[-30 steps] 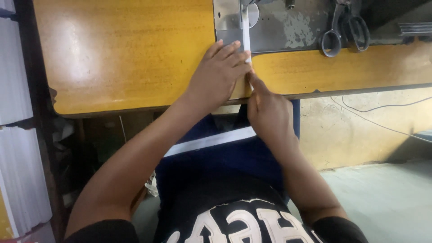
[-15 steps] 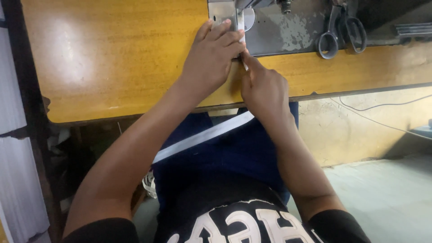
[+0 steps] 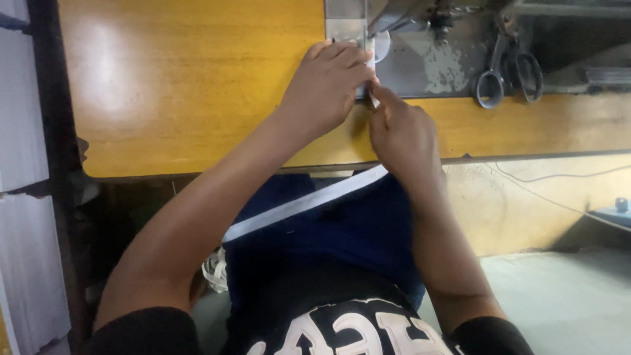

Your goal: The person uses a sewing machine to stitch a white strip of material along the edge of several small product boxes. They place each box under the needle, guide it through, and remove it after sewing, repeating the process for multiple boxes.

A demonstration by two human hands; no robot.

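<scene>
My left hand (image 3: 325,85) lies flat on the yellow wooden sewing table (image 3: 184,85), fingertips pressing a narrow white strip (image 3: 370,62) down by the grey metal sewing machine bed (image 3: 420,66). My right hand (image 3: 401,131) sits just right of it and pinches the same white strip between thumb and forefinger near the table's front edge. The strip's length is mostly hidden under both hands. A white band (image 3: 302,204) runs across dark blue cloth (image 3: 355,230) in my lap below the table.
Scissors (image 3: 506,72) hang on the machine bed at the right. Stacked white material (image 3: 29,197) stands at the far left. A thin cable (image 3: 559,177) runs along the beige wall under the table, above the grey floor (image 3: 559,296).
Both hands have slid farther up the table toward the machine, feeding the white strip forward. The view has moved with them.
</scene>
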